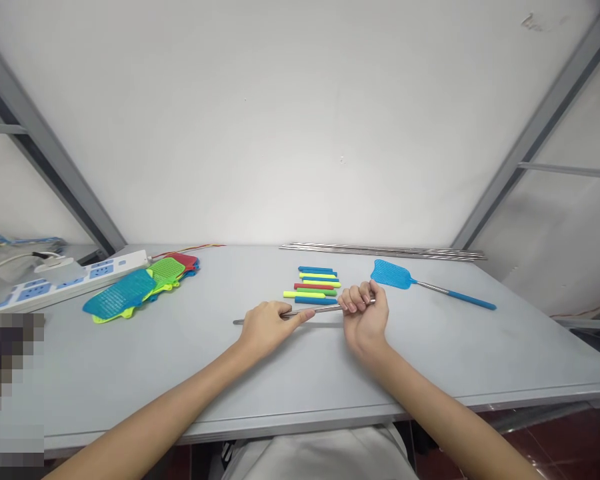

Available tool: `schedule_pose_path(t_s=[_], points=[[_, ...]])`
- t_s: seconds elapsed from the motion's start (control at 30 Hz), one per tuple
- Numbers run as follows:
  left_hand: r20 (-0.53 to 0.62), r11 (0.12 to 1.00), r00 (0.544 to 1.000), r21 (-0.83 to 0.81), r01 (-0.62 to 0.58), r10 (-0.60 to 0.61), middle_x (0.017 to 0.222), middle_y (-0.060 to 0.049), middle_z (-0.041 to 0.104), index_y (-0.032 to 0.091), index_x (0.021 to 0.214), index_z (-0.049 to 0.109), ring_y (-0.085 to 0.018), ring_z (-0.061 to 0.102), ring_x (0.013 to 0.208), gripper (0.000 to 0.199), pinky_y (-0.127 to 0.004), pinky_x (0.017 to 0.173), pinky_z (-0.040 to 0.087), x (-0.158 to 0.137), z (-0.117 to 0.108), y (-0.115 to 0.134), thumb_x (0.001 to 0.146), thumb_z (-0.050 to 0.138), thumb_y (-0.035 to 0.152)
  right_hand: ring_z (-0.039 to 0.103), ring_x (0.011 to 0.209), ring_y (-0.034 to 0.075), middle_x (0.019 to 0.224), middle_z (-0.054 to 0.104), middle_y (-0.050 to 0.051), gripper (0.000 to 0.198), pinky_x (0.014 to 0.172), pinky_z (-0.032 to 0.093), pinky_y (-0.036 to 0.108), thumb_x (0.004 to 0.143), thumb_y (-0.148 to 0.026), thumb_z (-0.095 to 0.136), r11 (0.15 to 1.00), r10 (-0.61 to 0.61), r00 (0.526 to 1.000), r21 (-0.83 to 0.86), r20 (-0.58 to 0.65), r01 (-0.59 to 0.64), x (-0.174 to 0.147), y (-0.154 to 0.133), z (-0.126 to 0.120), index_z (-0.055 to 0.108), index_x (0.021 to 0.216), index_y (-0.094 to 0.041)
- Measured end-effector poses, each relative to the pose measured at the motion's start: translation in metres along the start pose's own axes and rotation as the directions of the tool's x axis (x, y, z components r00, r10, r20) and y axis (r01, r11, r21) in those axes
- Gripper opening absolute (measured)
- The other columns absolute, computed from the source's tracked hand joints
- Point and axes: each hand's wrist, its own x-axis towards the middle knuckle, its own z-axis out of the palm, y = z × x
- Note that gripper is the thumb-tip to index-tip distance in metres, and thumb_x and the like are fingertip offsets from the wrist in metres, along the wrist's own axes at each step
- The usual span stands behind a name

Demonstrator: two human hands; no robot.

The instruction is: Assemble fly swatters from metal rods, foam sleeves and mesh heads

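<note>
A thin metal rod [326,309] runs between my hands, slightly above the table. My left hand [267,328] is closed around it, thumb stretched along the rod, and the rod's left end sticks out past the hand. My right hand [366,320] curls its fingers over the rod near its right end, palm turned up. Just behind the rod lies a row of several coloured plastic handle tubes [314,287] in blue, yellow, green and red. To the right of my right hand is a fly swatter [391,274] with a blue head, metal shaft and blue handle.
Several fly swatter heads [120,295] in blue, green, yellow and red overlap on the left. Beside them is a white power strip [115,267] with a plug and cable. A bundle of metal rods [385,251] lies along the wall. The grey table [290,393] ends close to my body.
</note>
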Motion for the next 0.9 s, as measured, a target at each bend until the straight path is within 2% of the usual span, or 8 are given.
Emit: schedule_pose_path(t_s=[0.27,0.47,0.67,0.9], points=[[-0.017,1.000,1.000,0.012,-0.018,0.019,0.042,0.004,0.021,0.015,0.048,0.020,-0.008,0.022,0.042,0.051,-0.020,0.043,0.015,0.0012,0.0008,-0.0034,0.069,0.035,0.059,0.026,0.037,0.007,0.040,0.017,-0.007,0.033,0.042,0.023,0.022,0.075,-0.030,0.038,0.999,-0.012,1.000,-0.034,0.002,0.012,0.0006,-0.0009,-0.0006,0.018,0.052,-0.017],[-0.023,0.999,0.999,0.031,-0.032,0.033,0.041,0.004,0.022,0.015,0.048,0.020,-0.008,0.023,0.041,0.051,-0.020,0.043,0.015,0.0005,0.0016,-0.0034,0.070,0.034,0.059,0.025,0.038,0.007,0.042,0.016,-0.007,0.033,0.043,0.024,0.023,0.076,-0.032,0.034,0.985,-0.037,0.999,-0.168,-0.007,0.036,0.0013,-0.0021,-0.0005,0.017,0.052,-0.017],[-0.027,0.999,0.999,0.020,-0.034,0.034,0.042,0.004,0.021,0.015,0.048,0.019,-0.008,0.022,0.041,0.051,-0.020,0.043,0.016,0.0010,0.0009,-0.0035,0.070,0.034,0.059,0.025,0.039,0.008,0.042,0.016,-0.007,0.033,0.044,0.025,0.023,0.076,-0.032,0.035,0.993,-0.012,1.000,-0.117,0.006,0.012,0.0020,-0.0028,-0.0021,0.018,0.052,-0.017],[-0.033,0.999,0.999,-0.010,-0.042,0.042,0.043,0.004,0.022,0.015,0.048,0.020,-0.007,0.023,0.042,0.050,-0.020,0.043,0.014,0.0024,0.0009,-0.0049,0.069,0.036,0.057,0.025,0.040,0.008,0.042,0.016,-0.006,0.032,0.045,0.026,0.023,0.076,-0.031,0.034,0.990,-0.001,1.000,-0.142,0.002,0.001,0.0022,-0.0026,-0.0031,0.018,0.052,-0.017]])
